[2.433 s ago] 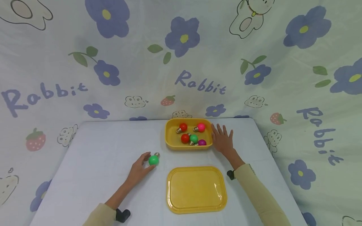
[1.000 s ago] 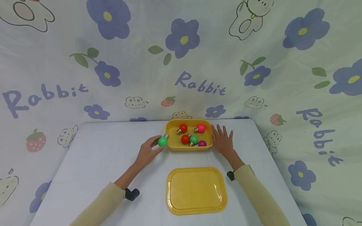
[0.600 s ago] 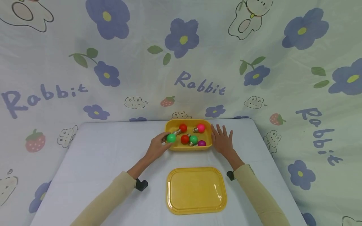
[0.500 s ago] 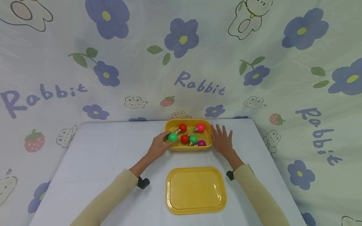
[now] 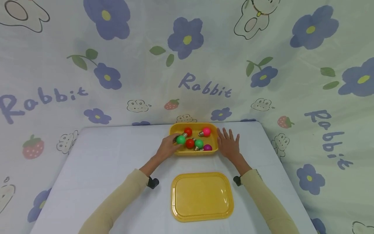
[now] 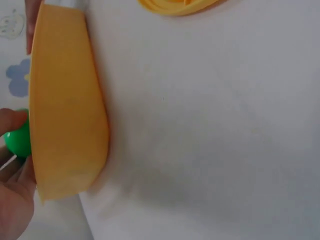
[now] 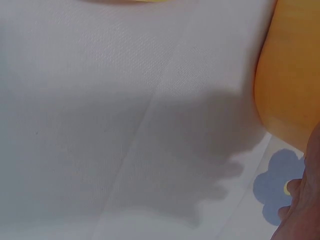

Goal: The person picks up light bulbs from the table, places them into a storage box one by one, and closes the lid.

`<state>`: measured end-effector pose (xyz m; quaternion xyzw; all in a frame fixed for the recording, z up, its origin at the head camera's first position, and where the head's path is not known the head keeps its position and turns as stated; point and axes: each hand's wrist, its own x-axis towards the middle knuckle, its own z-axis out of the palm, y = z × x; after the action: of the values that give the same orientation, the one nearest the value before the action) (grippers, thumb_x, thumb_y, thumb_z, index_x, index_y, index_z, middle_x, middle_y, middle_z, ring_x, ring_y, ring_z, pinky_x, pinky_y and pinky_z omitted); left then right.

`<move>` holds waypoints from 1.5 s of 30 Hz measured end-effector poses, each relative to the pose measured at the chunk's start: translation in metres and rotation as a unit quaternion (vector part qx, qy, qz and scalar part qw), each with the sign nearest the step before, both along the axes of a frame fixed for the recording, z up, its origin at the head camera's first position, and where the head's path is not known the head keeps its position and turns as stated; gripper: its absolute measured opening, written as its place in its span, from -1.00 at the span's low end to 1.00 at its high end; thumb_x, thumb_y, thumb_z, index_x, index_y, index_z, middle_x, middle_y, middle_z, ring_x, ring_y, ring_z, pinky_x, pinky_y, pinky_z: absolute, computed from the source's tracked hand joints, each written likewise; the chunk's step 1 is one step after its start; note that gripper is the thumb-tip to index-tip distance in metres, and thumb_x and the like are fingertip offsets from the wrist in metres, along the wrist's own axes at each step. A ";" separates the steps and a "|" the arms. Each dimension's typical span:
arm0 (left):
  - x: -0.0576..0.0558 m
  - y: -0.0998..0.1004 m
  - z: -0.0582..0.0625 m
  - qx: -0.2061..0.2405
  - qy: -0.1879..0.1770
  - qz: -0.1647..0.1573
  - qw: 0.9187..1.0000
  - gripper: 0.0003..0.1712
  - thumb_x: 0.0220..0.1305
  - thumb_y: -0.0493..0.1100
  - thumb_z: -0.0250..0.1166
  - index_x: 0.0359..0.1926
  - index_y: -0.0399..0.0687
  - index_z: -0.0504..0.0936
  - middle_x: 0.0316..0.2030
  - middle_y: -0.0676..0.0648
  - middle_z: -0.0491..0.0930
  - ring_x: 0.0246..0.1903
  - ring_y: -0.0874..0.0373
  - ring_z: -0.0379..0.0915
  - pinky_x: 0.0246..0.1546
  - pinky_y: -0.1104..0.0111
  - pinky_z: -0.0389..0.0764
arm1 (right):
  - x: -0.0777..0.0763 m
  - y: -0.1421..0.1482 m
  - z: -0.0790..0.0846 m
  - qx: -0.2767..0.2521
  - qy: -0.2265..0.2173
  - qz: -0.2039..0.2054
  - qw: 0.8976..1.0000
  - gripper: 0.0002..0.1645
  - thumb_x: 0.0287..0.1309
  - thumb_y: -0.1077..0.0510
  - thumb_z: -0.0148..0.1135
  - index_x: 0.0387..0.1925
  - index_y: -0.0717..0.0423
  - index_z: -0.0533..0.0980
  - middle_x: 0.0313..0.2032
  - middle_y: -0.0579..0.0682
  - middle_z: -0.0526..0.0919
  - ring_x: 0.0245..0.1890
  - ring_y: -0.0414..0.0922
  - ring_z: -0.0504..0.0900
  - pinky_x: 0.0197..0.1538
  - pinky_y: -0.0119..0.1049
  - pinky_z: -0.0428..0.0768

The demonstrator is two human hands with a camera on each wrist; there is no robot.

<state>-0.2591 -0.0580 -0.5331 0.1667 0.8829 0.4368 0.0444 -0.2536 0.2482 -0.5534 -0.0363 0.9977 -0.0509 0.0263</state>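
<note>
My left hand (image 5: 168, 146) pinches a green light bulb (image 5: 180, 139) at the left end of a yellow basket (image 5: 195, 153). In the left wrist view, thumb and fingers lie around the green bulb (image 6: 19, 140), just past the rim. Inside the basket are two red bulbs (image 5: 190, 143), another green bulb (image 5: 199, 144), a pink bulb (image 5: 206, 131) and a purple bulb (image 5: 207, 147). With fingers spread, my right hand (image 5: 229, 144) rests against the basket's right end. Only an edge of that hand shows in the right wrist view.
A flat yellow tray (image 5: 202, 196) lies in front of the basket on the white table (image 5: 117, 156). Behind the table hangs a cloth (image 5: 140, 71) printed with flowers and rabbits. Each wrist wears a black device (image 5: 153, 182).
From low on the left, my left hand has carried the green bulb forward and right, over the rim into the basket's left end. The right hand has kept its place.
</note>
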 end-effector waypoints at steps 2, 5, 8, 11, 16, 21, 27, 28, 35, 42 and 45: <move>-0.003 0.000 0.000 -0.007 -0.008 -0.010 1.000 -0.45 0.29 -0.35 0.35 0.28 -0.31 0.47 0.18 -0.26 0.53 0.15 -0.11 0.47 0.18 0.09 0.51 | 0.000 0.000 0.001 -0.004 -0.003 -0.001 1.000 -0.32 0.57 -0.09 -0.30 0.59 -0.10 -0.07 0.54 0.13 0.00 0.52 0.25 -0.15 0.38 0.42 -0.27; -0.007 0.000 0.001 -0.027 -0.018 -0.018 0.999 -0.46 0.29 -0.34 0.34 0.28 -0.29 0.47 0.17 -0.25 0.54 0.14 -0.11 0.48 0.18 0.07 0.51 | 0.000 0.000 0.001 -0.003 -0.006 -0.002 1.000 -0.32 0.57 -0.09 -0.31 0.59 -0.11 -0.07 0.54 0.12 0.00 0.52 0.24 -0.16 0.39 0.41 -0.26; -0.011 0.001 0.001 -0.050 -0.028 -0.026 0.998 -0.45 0.31 -0.32 0.34 0.30 -0.25 0.46 0.17 -0.22 0.55 0.12 -0.08 0.48 0.19 0.07 0.50 | 0.000 0.000 0.001 0.001 -0.007 -0.002 1.000 -0.33 0.57 -0.10 -0.34 0.60 -0.12 -0.08 0.54 0.12 0.00 0.52 0.24 -0.14 0.39 0.41 -0.23; -0.016 0.005 0.000 -0.072 -0.028 -0.040 0.996 -0.45 0.33 -0.29 0.33 0.31 -0.23 0.44 0.17 -0.20 0.55 0.11 -0.06 0.48 0.21 0.07 0.48 | 0.001 0.000 0.002 0.003 -0.007 -0.003 1.000 -0.33 0.58 -0.11 -0.35 0.60 -0.12 -0.07 0.54 0.11 0.00 0.51 0.24 -0.11 0.39 0.41 -0.20; -0.022 0.011 -0.004 -0.108 -0.023 -0.049 0.993 -0.45 0.33 -0.29 0.32 0.32 -0.21 0.43 0.18 -0.16 0.55 0.11 -0.03 0.47 0.24 0.10 0.45 | 0.002 -0.001 0.002 -0.005 -0.013 -0.004 1.000 -0.33 0.58 -0.10 -0.34 0.60 -0.11 -0.08 0.54 0.12 -0.01 0.51 0.24 -0.14 0.39 0.41 -0.26; -0.022 0.016 -0.003 -0.176 -0.004 -0.061 0.982 -0.40 0.33 -0.30 0.32 0.36 -0.20 0.39 0.19 -0.16 0.55 0.12 -0.05 0.48 0.22 0.08 0.47 | 0.002 -0.002 0.001 -0.005 -0.009 -0.005 1.000 -0.33 0.57 -0.10 -0.35 0.59 -0.12 -0.07 0.54 0.13 0.00 0.52 0.24 -0.15 0.39 0.41 -0.26; -0.019 0.018 -0.002 -0.236 0.016 -0.072 0.969 -0.39 0.33 -0.26 0.33 0.36 -0.19 0.38 0.13 -0.17 0.59 -0.02 0.00 0.52 0.11 0.12 0.57 | 0.002 -0.001 0.000 -0.004 -0.007 -0.004 1.000 -0.33 0.57 -0.09 -0.33 0.59 -0.11 -0.07 0.54 0.13 0.00 0.52 0.24 -0.15 0.39 0.41 -0.26; -0.019 0.019 -0.003 -0.243 0.022 -0.072 0.967 -0.41 0.33 -0.25 0.33 0.34 -0.19 0.40 0.10 -0.17 0.60 -0.06 0.01 0.52 0.08 0.13 0.59 | 0.003 -0.001 0.000 -0.004 -0.008 -0.004 1.000 -0.33 0.57 -0.09 -0.33 0.59 -0.11 -0.07 0.54 0.13 0.00 0.52 0.24 -0.16 0.39 0.41 -0.27; -0.021 0.020 -0.001 -0.277 0.028 -0.085 0.957 -0.47 0.31 -0.23 0.35 0.27 -0.18 0.44 -0.13 -0.15 0.63 -0.28 0.03 0.46 -0.14 0.21 0.65 | 0.002 -0.002 -0.001 -0.001 -0.009 -0.005 1.000 -0.32 0.57 -0.10 -0.32 0.60 -0.11 -0.08 0.54 0.13 0.00 0.52 0.24 -0.16 0.38 0.41 -0.27; -0.024 0.023 0.000 -0.298 0.007 -0.082 0.951 -0.46 0.31 -0.18 0.38 0.26 -0.14 0.46 -0.15 -0.12 0.63 -0.30 0.06 0.45 -0.18 0.26 0.65 | 0.001 -0.001 -0.001 0.003 -0.002 -0.004 1.000 -0.32 0.57 -0.09 -0.29 0.59 -0.11 -0.07 0.54 0.13 0.01 0.51 0.24 -0.13 0.39 0.42 -0.22; -0.026 0.024 0.000 -0.296 -0.006 -0.083 0.952 -0.43 0.32 -0.18 0.37 0.30 -0.13 0.44 -0.08 -0.13 0.63 -0.25 0.05 0.46 -0.11 0.23 0.64 | 0.000 0.000 -0.001 0.005 -0.004 -0.005 1.000 -0.31 0.57 -0.10 -0.31 0.60 -0.11 -0.09 0.54 0.13 0.00 0.52 0.24 -0.14 0.39 0.41 -0.23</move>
<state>-0.2849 -0.0339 -0.5332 0.2166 0.9551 0.1518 0.1333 -0.2532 0.2478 -0.5545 -0.0309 0.9980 -0.0464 0.0300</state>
